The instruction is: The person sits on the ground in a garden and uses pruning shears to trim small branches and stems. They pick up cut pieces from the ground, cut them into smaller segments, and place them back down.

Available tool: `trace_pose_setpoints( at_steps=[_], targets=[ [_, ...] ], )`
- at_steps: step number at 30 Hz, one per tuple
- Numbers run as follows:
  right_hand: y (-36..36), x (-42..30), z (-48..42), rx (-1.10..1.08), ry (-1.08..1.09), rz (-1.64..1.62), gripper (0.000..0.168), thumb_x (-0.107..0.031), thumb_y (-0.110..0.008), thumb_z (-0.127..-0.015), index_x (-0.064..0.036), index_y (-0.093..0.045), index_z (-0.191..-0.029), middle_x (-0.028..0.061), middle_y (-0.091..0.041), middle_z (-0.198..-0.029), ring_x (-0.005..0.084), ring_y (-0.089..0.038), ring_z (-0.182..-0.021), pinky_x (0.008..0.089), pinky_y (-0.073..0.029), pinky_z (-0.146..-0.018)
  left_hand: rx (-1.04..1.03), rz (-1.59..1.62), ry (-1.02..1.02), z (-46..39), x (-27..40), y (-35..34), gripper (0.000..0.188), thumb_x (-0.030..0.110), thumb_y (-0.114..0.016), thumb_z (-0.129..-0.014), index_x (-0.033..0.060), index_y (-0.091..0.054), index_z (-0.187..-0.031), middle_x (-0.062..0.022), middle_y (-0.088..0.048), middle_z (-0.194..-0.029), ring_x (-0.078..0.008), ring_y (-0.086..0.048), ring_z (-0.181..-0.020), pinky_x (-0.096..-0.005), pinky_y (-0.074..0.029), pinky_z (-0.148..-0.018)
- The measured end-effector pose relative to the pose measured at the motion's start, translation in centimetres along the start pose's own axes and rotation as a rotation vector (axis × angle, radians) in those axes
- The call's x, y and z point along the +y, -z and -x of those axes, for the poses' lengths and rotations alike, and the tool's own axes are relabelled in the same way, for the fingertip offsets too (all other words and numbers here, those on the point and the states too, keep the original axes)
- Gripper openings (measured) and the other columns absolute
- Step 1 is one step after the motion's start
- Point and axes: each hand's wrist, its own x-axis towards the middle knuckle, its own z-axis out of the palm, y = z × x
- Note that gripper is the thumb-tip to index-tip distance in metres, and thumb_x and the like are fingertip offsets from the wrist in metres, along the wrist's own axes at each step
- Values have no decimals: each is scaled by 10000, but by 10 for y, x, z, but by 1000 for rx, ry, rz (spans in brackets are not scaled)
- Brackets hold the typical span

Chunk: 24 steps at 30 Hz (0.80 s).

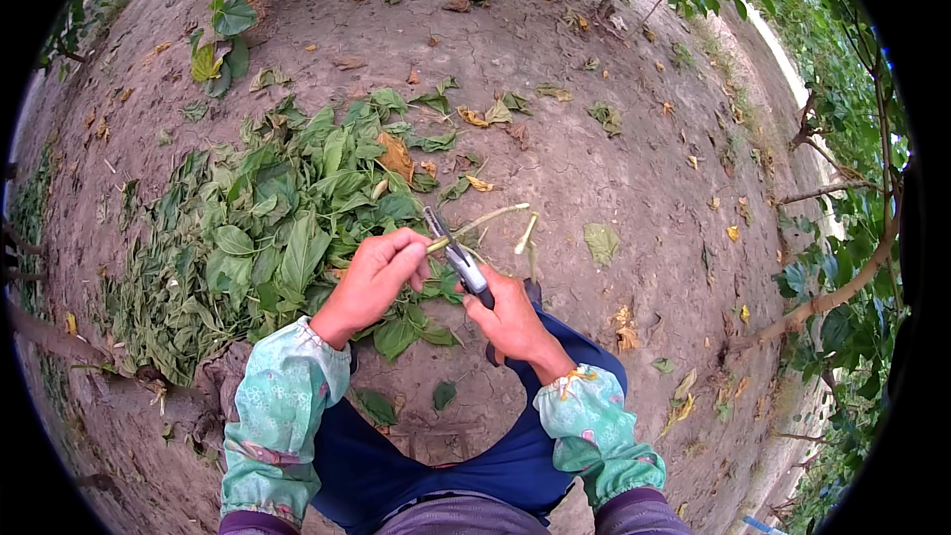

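Just right of a heap of cut green leaves (297,186), my left hand (379,275) pinches a thin plant stem (490,215). The stem runs to the right from my fingers and bends near its far end. My right hand (513,316) is closed around pruning shears (464,267) with dark handle ends and a silver-grey body. Their blades point up and left and cross the stem close beside my left fingertips. Whether the blades touch the stem cannot be told. A short pale cut stem piece (527,233) lies near the stem's bent end.
Bare cracked soil (565,163) holds scattered dry leaves (628,331). A tree trunk (178,401) stands at the lower left. Leafy branches (825,301) reach in from the right, and more foliage (234,15) hangs at the top left. My knees in dark blue trousers (446,494) frame the ground before me.
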Motion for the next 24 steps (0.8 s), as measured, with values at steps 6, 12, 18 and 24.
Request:
trace_pose_setpoints(
  at_steps=[6, 12, 18, 24],
  targets=[
    [-2, 2, -1, 47, 32, 34, 239, -97, -624, -897, 13, -645, -1108, 71, -590, -710, 154, -573, -647, 342, -482, -647, -85, 16, 15, 0, -5, 8, 244, 197, -535, -1078, -3, -666, -1127, -16, -652, -843, -85, -599, -743, -258, -499, -689],
    [2, -1, -1, -86, -87, -42, 333, -111, -647, -889, 34, -629, -1188, 148, -677, -851, 283, -671, -771, 409, -530, -741, -67, 60, 15, 2, -3, 5, 228, 157, -521, -1077, -5, -675, -1124, -3, -632, -834, -76, -581, -738, -253, -501, -681],
    [-1, 5, -3, -26, -72, 65, 308, -174, -667, -893, 30, -632, -1121, 158, -630, -758, 275, -638, -690, 413, -499, -673, -59, 29, 35, 1, -4, 5, 229, 147, -514, -1075, -5, -678, -1123, -1, -630, -825, -77, -582, -738, -256, -505, -674],
    [0, -1, -2, -16, -103, 110, 296, -201, -691, -894, 27, -632, -1075, 175, -632, -754, 301, -639, -680, 427, -491, -664, -62, 31, 38, -1, -8, 6, 237, 154, -507, -1076, -7, -678, -1111, -2, -633, -824, -77, -582, -734, -255, -504, -669]
  ],
)
